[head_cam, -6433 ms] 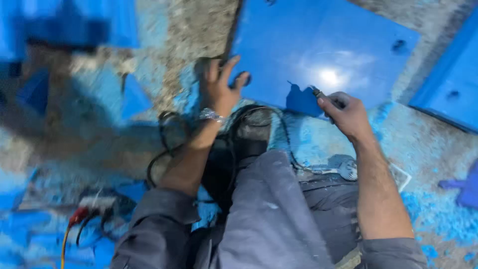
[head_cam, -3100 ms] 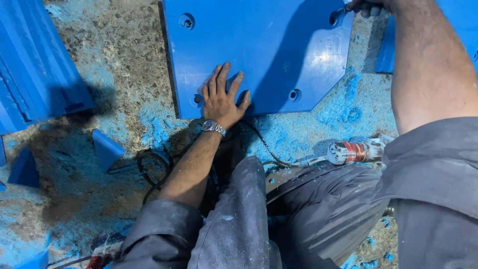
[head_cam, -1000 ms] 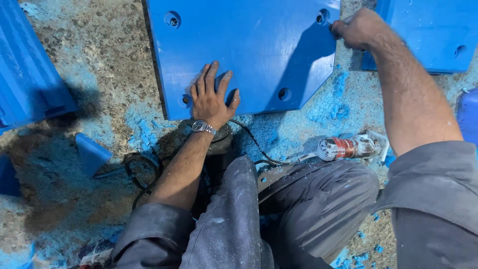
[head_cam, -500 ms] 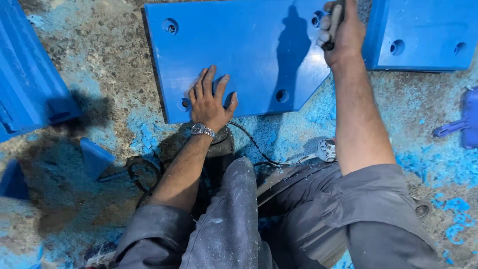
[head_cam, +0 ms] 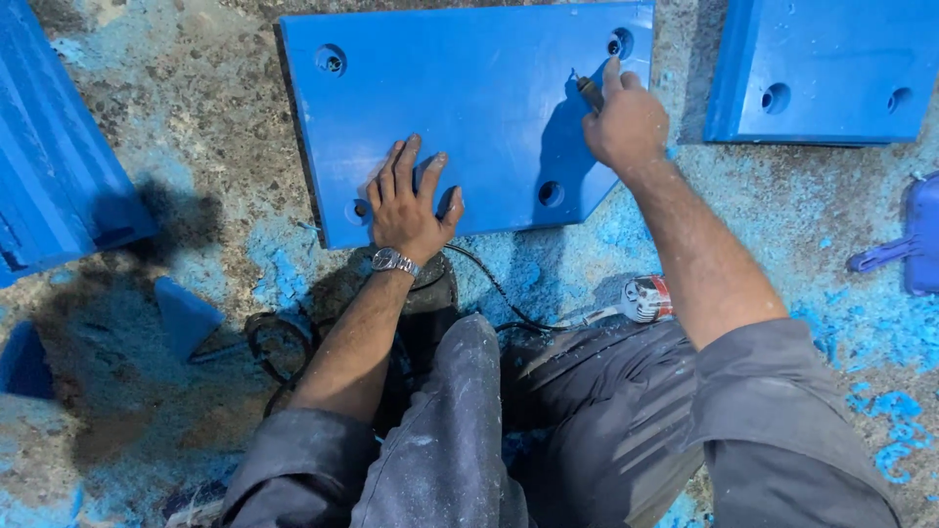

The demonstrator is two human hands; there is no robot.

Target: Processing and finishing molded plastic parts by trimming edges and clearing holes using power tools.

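A thick blue plastic plate (head_cam: 469,98) with round holes near its corners lies flat on the rough floor in front of me. My left hand (head_cam: 411,200), with a metal wristwatch, presses flat on the plate's near edge, fingers spread. My right hand (head_cam: 624,122) is closed around a small dark hand tool (head_cam: 590,93), whose tip rests on the plate near the hole (head_cam: 618,43) at the far right corner. My knees in grey trousers fill the bottom of the view.
A second blue plate (head_cam: 831,64) lies at the upper right. A long blue piece (head_cam: 49,166) lies at the left, with small blue offcuts (head_cam: 186,315) near it. A small power tool (head_cam: 646,298) with a black cable (head_cam: 489,288) rests by my right knee. Blue shavings cover the floor.
The view has come closer over the plate. My right hand came in from the plate's far right corner and set the tool on its surface. My left hand stayed flat on the plate.
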